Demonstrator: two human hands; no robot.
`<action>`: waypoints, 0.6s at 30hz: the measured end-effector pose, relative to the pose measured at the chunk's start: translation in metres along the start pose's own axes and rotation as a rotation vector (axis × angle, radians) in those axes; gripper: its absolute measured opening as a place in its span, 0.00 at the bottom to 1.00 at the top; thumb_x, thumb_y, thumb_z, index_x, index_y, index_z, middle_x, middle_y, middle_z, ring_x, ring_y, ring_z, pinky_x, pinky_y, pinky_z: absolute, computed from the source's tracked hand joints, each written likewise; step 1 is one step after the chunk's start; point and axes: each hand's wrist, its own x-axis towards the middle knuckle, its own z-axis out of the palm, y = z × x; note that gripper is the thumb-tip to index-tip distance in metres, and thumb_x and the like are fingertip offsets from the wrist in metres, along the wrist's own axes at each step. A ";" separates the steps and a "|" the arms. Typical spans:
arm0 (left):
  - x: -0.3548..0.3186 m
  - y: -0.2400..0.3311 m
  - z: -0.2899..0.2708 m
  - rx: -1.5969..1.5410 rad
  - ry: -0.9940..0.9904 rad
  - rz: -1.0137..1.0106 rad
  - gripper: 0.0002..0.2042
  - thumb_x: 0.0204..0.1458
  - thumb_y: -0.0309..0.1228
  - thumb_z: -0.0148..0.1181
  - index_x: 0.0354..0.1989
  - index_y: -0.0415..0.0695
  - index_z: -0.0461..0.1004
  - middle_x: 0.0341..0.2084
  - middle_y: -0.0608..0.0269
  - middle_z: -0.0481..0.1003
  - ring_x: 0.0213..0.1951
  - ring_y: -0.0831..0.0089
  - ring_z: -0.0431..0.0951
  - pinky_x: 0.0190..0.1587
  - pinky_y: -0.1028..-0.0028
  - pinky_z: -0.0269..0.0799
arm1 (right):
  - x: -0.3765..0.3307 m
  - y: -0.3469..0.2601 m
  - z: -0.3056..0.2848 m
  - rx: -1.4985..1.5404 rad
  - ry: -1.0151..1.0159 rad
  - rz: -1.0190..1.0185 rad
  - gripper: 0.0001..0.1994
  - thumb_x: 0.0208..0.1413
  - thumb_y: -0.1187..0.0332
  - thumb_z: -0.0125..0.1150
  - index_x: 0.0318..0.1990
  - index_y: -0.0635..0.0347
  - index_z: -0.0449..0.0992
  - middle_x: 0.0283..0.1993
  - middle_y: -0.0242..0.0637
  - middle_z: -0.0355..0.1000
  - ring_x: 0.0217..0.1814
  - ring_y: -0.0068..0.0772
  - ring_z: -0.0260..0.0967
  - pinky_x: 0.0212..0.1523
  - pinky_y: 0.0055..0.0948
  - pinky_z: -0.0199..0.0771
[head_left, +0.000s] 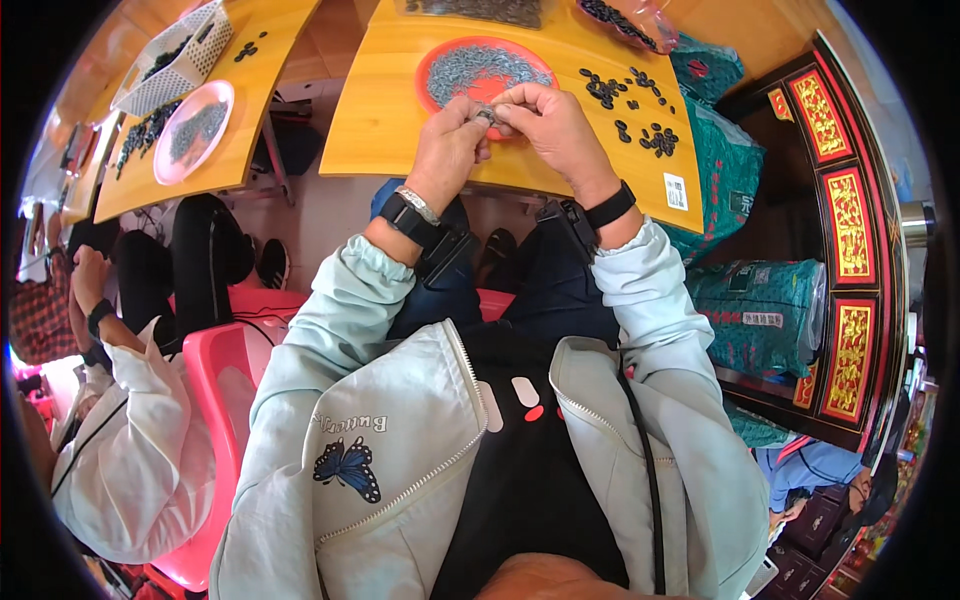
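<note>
My left hand (449,150) and my right hand (549,128) meet over the near edge of a yellow wooden table (375,130), fingertips pinched together on a small dark metal piece (487,116). Just beyond them sits a red round plate (432,60) heaped with small grey metal parts. To the right of the plate lie several small black assembled pieces (630,110) in loose groups. Both wrists wear black bands; the left also has a silver bracelet.
A second yellow table (250,110) at left holds a pink plate (195,130) of grey parts and a white basket (170,65). A person in a white jacket (130,440) sits on a pink chair (225,370). Green sacks (760,310) and a dark cabinet with gold panels (850,220) stand at right.
</note>
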 end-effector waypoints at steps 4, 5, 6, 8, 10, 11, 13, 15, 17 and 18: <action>0.008 -0.007 -0.008 -0.050 -0.001 -0.034 0.04 0.54 0.24 0.46 0.29 0.40 0.66 0.19 0.66 0.67 0.21 0.78 0.67 0.26 0.80 0.65 | 0.008 0.003 0.000 -0.092 0.017 0.006 0.06 0.54 0.74 0.55 0.36 0.66 0.74 0.30 0.30 0.72 0.32 0.17 0.68 0.35 0.17 0.70; 0.010 -0.008 -0.011 -0.022 -0.016 -0.033 0.04 0.55 0.26 0.46 0.29 0.42 0.65 0.20 0.65 0.68 0.23 0.77 0.69 0.28 0.80 0.66 | 0.010 0.005 -0.002 -0.121 0.041 0.018 0.06 0.54 0.74 0.55 0.36 0.66 0.74 0.30 0.31 0.72 0.32 0.17 0.68 0.36 0.17 0.70; 0.012 -0.009 -0.013 -0.023 -0.014 -0.039 0.04 0.55 0.26 0.46 0.29 0.42 0.65 0.20 0.65 0.68 0.23 0.77 0.69 0.28 0.80 0.66 | 0.011 0.007 -0.003 -0.119 0.040 0.024 0.06 0.54 0.74 0.55 0.36 0.66 0.74 0.30 0.31 0.72 0.32 0.17 0.68 0.36 0.17 0.70; 0.017 -0.011 -0.017 -0.084 0.040 -0.124 0.04 0.55 0.26 0.45 0.30 0.41 0.65 0.20 0.64 0.69 0.25 0.74 0.72 0.31 0.78 0.68 | 0.014 0.012 -0.006 -0.093 0.058 0.021 0.06 0.54 0.74 0.55 0.36 0.67 0.74 0.30 0.31 0.72 0.31 0.17 0.68 0.35 0.17 0.70; 0.019 -0.009 -0.025 -0.134 0.019 -0.064 0.05 0.55 0.26 0.45 0.30 0.40 0.66 0.20 0.62 0.69 0.24 0.73 0.73 0.29 0.78 0.69 | 0.015 0.016 -0.011 -0.147 0.060 -0.022 0.06 0.54 0.74 0.55 0.37 0.67 0.74 0.30 0.30 0.72 0.31 0.17 0.68 0.35 0.17 0.69; 0.018 -0.006 -0.032 -0.185 -0.004 0.012 0.06 0.54 0.26 0.44 0.29 0.39 0.67 0.19 0.61 0.70 0.23 0.72 0.74 0.27 0.78 0.69 | 0.011 0.016 -0.011 -0.209 0.061 -0.079 0.06 0.54 0.74 0.55 0.37 0.67 0.74 0.30 0.30 0.72 0.31 0.17 0.68 0.35 0.16 0.69; 0.024 0.001 -0.047 -0.205 0.042 0.056 0.06 0.55 0.26 0.43 0.30 0.39 0.67 0.20 0.60 0.71 0.23 0.70 0.74 0.28 0.76 0.70 | 0.002 0.015 -0.013 -0.241 0.070 -0.093 0.06 0.54 0.73 0.55 0.38 0.66 0.74 0.30 0.29 0.72 0.31 0.17 0.68 0.35 0.16 0.68; 0.026 0.001 -0.065 -0.234 0.067 0.055 0.06 0.55 0.26 0.43 0.30 0.39 0.66 0.21 0.60 0.71 0.24 0.69 0.75 0.28 0.76 0.71 | -0.005 0.019 -0.019 -0.258 0.037 -0.065 0.07 0.54 0.73 0.56 0.38 0.66 0.74 0.30 0.29 0.72 0.31 0.17 0.67 0.34 0.16 0.68; 0.033 -0.003 -0.089 -0.260 0.053 0.050 0.06 0.57 0.28 0.43 0.33 0.39 0.67 0.24 0.60 0.71 0.29 0.66 0.75 0.37 0.71 0.71 | -0.011 0.020 -0.021 -0.269 0.032 -0.063 0.07 0.54 0.73 0.56 0.39 0.66 0.74 0.29 0.29 0.72 0.30 0.17 0.67 0.34 0.16 0.68; 0.033 -0.001 -0.094 -0.265 0.008 0.069 0.06 0.57 0.27 0.43 0.33 0.39 0.67 0.24 0.60 0.71 0.30 0.66 0.76 0.38 0.70 0.72 | -0.013 0.018 -0.021 -0.284 0.021 -0.044 0.07 0.54 0.73 0.56 0.38 0.66 0.74 0.29 0.29 0.72 0.30 0.17 0.67 0.34 0.16 0.68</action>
